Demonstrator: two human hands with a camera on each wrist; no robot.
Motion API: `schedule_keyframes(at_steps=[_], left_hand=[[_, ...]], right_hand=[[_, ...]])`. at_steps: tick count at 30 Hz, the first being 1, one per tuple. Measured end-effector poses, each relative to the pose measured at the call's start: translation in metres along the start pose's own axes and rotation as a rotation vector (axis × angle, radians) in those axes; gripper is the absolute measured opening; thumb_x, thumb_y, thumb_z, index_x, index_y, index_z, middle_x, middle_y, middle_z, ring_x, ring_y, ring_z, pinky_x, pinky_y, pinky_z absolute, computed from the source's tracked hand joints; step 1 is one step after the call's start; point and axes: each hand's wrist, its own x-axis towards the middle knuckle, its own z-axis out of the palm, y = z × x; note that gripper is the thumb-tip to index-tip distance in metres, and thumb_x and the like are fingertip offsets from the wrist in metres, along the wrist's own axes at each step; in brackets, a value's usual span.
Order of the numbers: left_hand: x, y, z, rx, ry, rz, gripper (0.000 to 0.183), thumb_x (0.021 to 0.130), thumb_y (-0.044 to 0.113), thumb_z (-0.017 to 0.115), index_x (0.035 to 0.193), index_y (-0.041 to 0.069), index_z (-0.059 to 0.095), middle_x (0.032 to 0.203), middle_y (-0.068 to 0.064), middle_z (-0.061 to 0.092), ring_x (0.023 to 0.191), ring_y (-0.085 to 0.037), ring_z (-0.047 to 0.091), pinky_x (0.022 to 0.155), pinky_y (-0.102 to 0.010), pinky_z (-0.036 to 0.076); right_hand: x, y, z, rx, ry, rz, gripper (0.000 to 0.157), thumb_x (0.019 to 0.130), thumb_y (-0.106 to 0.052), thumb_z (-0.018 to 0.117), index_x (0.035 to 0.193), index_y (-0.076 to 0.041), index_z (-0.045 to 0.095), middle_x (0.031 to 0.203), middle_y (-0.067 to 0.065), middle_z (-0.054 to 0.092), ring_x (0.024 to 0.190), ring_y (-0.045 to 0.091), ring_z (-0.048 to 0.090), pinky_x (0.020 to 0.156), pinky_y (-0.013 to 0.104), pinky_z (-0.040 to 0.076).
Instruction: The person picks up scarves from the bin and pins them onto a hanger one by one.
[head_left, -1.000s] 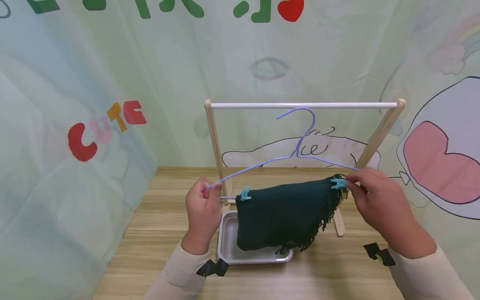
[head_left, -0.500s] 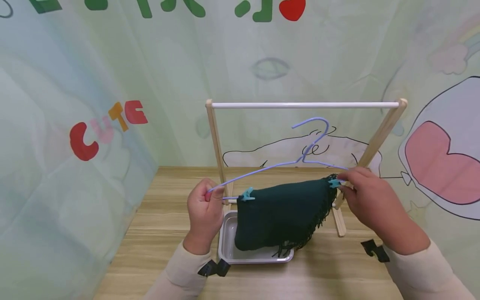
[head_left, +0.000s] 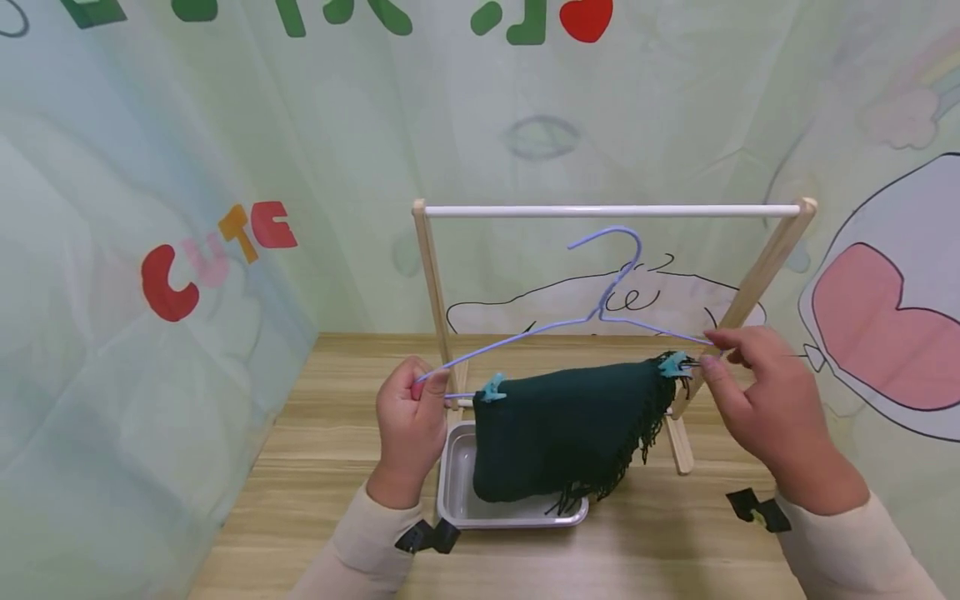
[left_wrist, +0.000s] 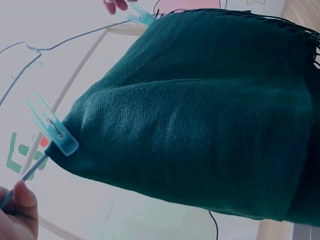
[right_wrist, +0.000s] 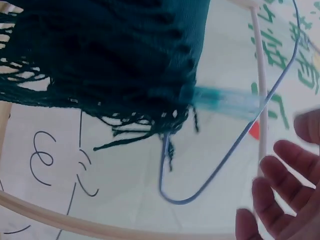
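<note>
A dark green fringed scarf [head_left: 562,433] hangs folded over the lower bar of a blue wire hanger [head_left: 525,332]. Turquoise clothespins clip it at both ends, the left clothespin [head_left: 492,387] at the plain corner and the right clothespin [head_left: 672,364] at the fringed edge. My left hand [head_left: 408,425] grips the hanger's left end, thumb along the wire. In the right wrist view, my right hand [right_wrist: 287,185] has loosely spread fingers beside the hanger's right bend, apart from the wire and the right clothespin. The hanger's hook points up and left.
Behind the hanger stands a wooden rack with a white rail [head_left: 607,212]. A grey metal tray [head_left: 457,492] lies under the scarf on the wood-grain table [head_left: 300,483]. A printed curtain [head_left: 360,125] closes off the back and sides.
My right hand has let go of the right clothespin and drawn slightly right. The hanger's hook swung right and down, then partly back left. My left hand keeps its grip.
</note>
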Motion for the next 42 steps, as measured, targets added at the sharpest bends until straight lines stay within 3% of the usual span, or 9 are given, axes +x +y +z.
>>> schedule_keyframes(at_steps=[4, 9, 14, 19, 21, 24, 29, 36, 42], left_hand=[[0.001, 0.001, -0.001, -0.017, -0.026, -0.011, 0.044, 0.1, 0.0, 0.067, 0.07, -0.002, 0.035, 0.064, -0.009, 0.048, 0.056, -0.007, 0.055, 0.052, -0.017, 0.047], [0.002, 0.001, -0.001, -0.093, -0.046, -0.025, 0.045, 0.102, 0.007, 0.067, 0.071, -0.003, 0.037, 0.063, -0.015, 0.048, 0.057, -0.008, 0.054, 0.053, -0.017, 0.046], [0.003, 0.0, 0.001, -0.059, -0.02, -0.062, 0.054, 0.1, 0.025, 0.073, 0.071, -0.004, 0.038, 0.062, -0.004, 0.047, 0.058, -0.006, 0.052, 0.054, -0.016, 0.044], [0.007, 0.003, 0.007, -0.052, -0.025, -0.126, 0.042, 0.098, 0.007, 0.074, 0.074, -0.006, 0.042, 0.066, 0.008, 0.047, 0.06, -0.007, 0.052, 0.054, -0.017, 0.044], [0.01, 0.004, 0.01, -0.065, -0.039, -0.119, 0.032, 0.095, -0.005, 0.071, 0.076, -0.006, 0.046, 0.068, 0.007, 0.049, 0.06, -0.008, 0.051, 0.055, -0.017, 0.043], [0.016, 0.004, 0.013, -0.081, -0.058, -0.073, 0.022, 0.095, -0.007, 0.07, 0.081, -0.008, 0.053, 0.076, 0.006, 0.053, 0.069, -0.008, 0.051, 0.062, -0.018, 0.045], [0.026, 0.002, 0.014, -0.082, -0.06, -0.036, 0.019, 0.102, 0.004, 0.066, 0.104, -0.014, 0.06, 0.1, 0.0, 0.063, 0.092, -0.012, 0.06, 0.082, -0.019, 0.05], [0.047, -0.022, 0.012, 0.046, 0.084, -0.078, 0.027, 0.105, 0.008, 0.06, 0.123, -0.011, 0.059, 0.117, -0.029, 0.061, 0.109, -0.021, 0.06, 0.089, -0.023, 0.048], [0.064, -0.054, 0.008, 0.163, 0.033, -0.227, 0.047, 0.102, 0.01, 0.064, 0.146, -0.002, 0.051, 0.144, -0.019, 0.055, 0.132, -0.034, 0.054, 0.105, -0.041, 0.047]], right_hand=[[0.002, 0.008, -0.003, 0.076, -0.053, 0.115, 0.029, 0.109, -0.013, 0.055, 0.131, 0.0, 0.068, 0.121, 0.02, 0.064, 0.112, 0.034, 0.054, 0.088, 0.047, 0.041], [-0.006, 0.015, -0.003, 0.141, -0.128, 0.2, 0.022, 0.109, -0.017, 0.057, 0.118, -0.003, 0.072, 0.101, 0.008, 0.063, 0.087, 0.015, 0.051, 0.069, 0.027, 0.043], [-0.017, 0.017, 0.0, 0.28, -0.029, 0.209, 0.009, 0.105, -0.006, 0.062, 0.101, -0.002, 0.069, 0.081, -0.004, 0.053, 0.07, 0.01, 0.045, 0.057, 0.023, 0.039], [-0.027, 0.01, -0.002, 0.322, 0.087, 0.26, 0.01, 0.105, -0.002, 0.06, 0.097, -0.001, 0.064, 0.08, -0.011, 0.051, 0.071, 0.009, 0.044, 0.058, 0.022, 0.038], [-0.03, 0.007, -0.003, 0.333, 0.136, 0.291, 0.01, 0.105, 0.0, 0.06, 0.097, 0.0, 0.064, 0.078, -0.011, 0.05, 0.069, 0.009, 0.044, 0.057, 0.022, 0.037], [-0.034, 0.004, -0.007, 0.343, 0.205, 0.344, 0.009, 0.104, 0.001, 0.061, 0.096, 0.002, 0.064, 0.075, -0.01, 0.05, 0.065, 0.009, 0.043, 0.054, 0.021, 0.036], [-0.04, 0.006, -0.014, 0.315, 0.292, 0.434, 0.01, 0.106, -0.005, 0.061, 0.1, 0.002, 0.066, 0.078, -0.01, 0.052, 0.065, 0.01, 0.041, 0.052, 0.02, 0.034], [-0.043, 0.008, -0.026, 0.294, 0.371, 0.45, 0.015, 0.107, -0.008, 0.06, 0.096, -0.001, 0.069, 0.081, -0.01, 0.051, 0.068, 0.012, 0.038, 0.053, 0.021, 0.032], [-0.044, 0.007, -0.028, 0.298, 0.386, 0.412, 0.014, 0.105, -0.004, 0.062, 0.098, 0.006, 0.068, 0.077, -0.011, 0.05, 0.063, 0.01, 0.039, 0.05, 0.02, 0.032]])
